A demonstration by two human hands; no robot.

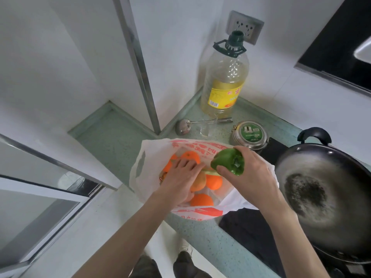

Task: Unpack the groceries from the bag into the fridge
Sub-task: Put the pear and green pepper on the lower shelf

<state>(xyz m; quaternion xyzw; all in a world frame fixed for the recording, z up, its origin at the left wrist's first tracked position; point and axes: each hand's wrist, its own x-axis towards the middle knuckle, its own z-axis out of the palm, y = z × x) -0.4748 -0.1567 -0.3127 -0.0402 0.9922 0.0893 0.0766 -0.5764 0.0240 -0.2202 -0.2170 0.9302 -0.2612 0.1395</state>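
Observation:
A white plastic bag (149,157) with red print lies open on the green counter (210,241). Inside it are several oranges (201,200) and a yellowish-brown fruit (198,184). My right hand (251,173) holds a green bell pepper (228,161) just above the bag's far right rim. Inside the bag, my left hand (180,181) lies spread over the fruit, fingers on something pale green; whether it grips anything is hidden.
A large oil bottle (224,81) stands in the counter corner, with a metal ladle (184,126), a small glass (206,128) and a round tin (250,134) in front. A black wok (321,189) sits right of the bag. A white appliance with glass panels (40,193) stands at left.

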